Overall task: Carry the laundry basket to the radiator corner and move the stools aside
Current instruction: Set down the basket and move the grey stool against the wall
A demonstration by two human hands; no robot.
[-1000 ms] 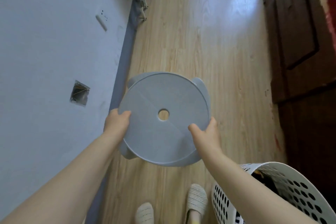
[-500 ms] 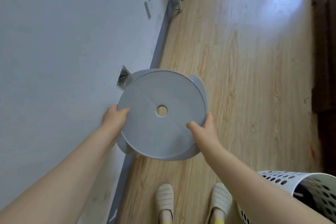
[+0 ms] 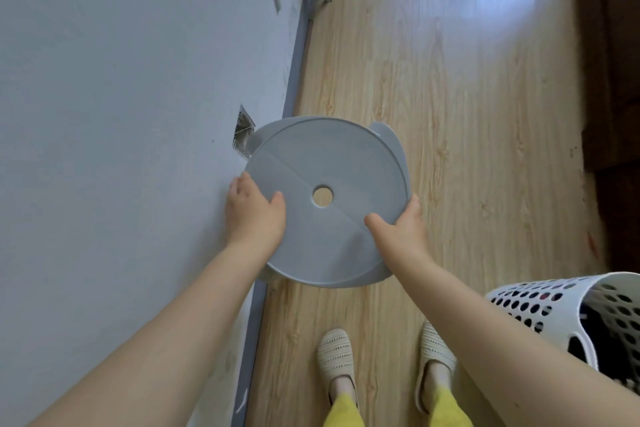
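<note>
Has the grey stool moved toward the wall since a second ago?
Yes. The grey stool, held by the left hand and right hand, now overlaps the baseboard and wall hole; earlier it sat rightward.

We now see the grey stool [image 3: 325,201] sitting further right and a little lower in the frame, its left edge over the baseboard [image 3: 298,45] and close against the wall [image 3: 121,114]. The left hand [image 3: 254,215] reaches further onto the seat top. The laundry basket [image 3: 568,315] shows more fully at lower right, and yellow trouser legs [image 3: 343,409] appear at the bottom edge.
</note>
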